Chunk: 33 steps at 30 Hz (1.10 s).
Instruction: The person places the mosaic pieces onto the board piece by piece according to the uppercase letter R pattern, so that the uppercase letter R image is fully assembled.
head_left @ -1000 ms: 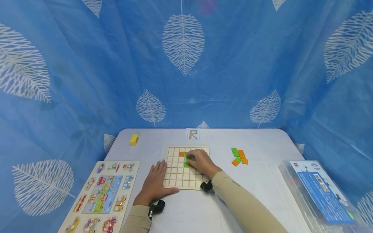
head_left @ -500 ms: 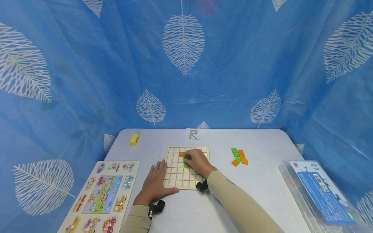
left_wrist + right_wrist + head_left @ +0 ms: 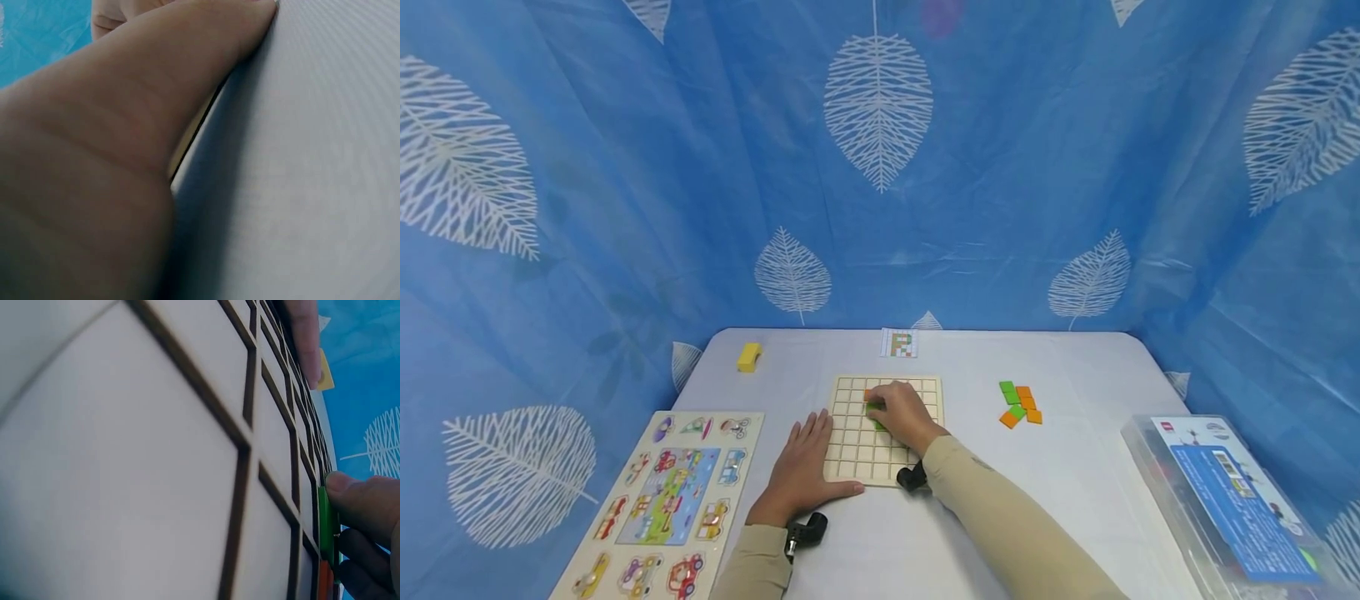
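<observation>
A wooden grid board (image 3: 859,472) lies on the table before me. My left hand (image 3: 803,468) rests flat at its left edge, fingers extended and thumb along the near edge. My right hand (image 3: 910,414) is over the board's upper middle, fingers bent, pinching a green square tile (image 3: 872,407) between thumb and fingers. In the right wrist view, the thumb (image 3: 365,500) is at the top of a green tile (image 3: 324,519), with an orange tile (image 3: 323,581) below it. Another orange tile (image 3: 868,395) shows by the fingertips. The hand hides the other tiles.
Loose green and orange tiles (image 3: 1021,402) lie right of the board. A pattern card (image 3: 899,342) is behind it and a yellow block (image 3: 748,357) at back left. A picture puzzle (image 3: 741,475) lies left, a clear plastic box (image 3: 1180,492) right.
My right hand has shifted left across the board, its fingertips now close to the orange tile. The left hand has stayed at the board's edge. The head view has shifted slightly.
</observation>
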Available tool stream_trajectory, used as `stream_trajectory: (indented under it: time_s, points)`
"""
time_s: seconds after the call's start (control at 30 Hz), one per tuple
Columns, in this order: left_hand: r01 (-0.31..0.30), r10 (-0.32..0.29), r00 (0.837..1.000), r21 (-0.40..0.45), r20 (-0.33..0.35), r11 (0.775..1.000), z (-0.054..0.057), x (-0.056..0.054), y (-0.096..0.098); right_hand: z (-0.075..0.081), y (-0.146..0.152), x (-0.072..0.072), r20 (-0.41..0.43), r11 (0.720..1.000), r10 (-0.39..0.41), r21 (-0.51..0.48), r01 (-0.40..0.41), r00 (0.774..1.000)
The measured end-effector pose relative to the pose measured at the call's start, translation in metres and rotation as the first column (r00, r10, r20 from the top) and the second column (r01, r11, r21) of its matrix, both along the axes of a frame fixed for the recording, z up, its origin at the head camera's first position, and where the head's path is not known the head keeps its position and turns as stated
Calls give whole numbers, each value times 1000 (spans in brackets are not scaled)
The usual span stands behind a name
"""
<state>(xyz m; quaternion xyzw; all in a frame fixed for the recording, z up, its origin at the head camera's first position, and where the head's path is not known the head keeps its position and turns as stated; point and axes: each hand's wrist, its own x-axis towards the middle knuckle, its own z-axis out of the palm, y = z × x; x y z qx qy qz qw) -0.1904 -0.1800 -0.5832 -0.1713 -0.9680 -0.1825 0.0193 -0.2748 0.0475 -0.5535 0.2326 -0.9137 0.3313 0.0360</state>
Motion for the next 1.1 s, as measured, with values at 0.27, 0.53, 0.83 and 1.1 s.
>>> stream_trajectory:
  time_s: [0.27,0.53,0.83,1.1]
  points:
    - [5,-5,1000,-9,-5,1000,0,0,0,-2,-6,0,5,1000,-20,-22,20,1000]
    - [17,-17,1000,16,-15,1000,1,1,0,0,-8,5,-8,1000,-19,-7,19,1000]
    - [11,-11,1000,-14,3,1000,1,1,1,0,-4,9,-9,1000,-15,14,15,1000]
    - [5,-5,1000,3,-4,1000,4,2,1,5,8,13,-20,1000,-21,12,21,1000]
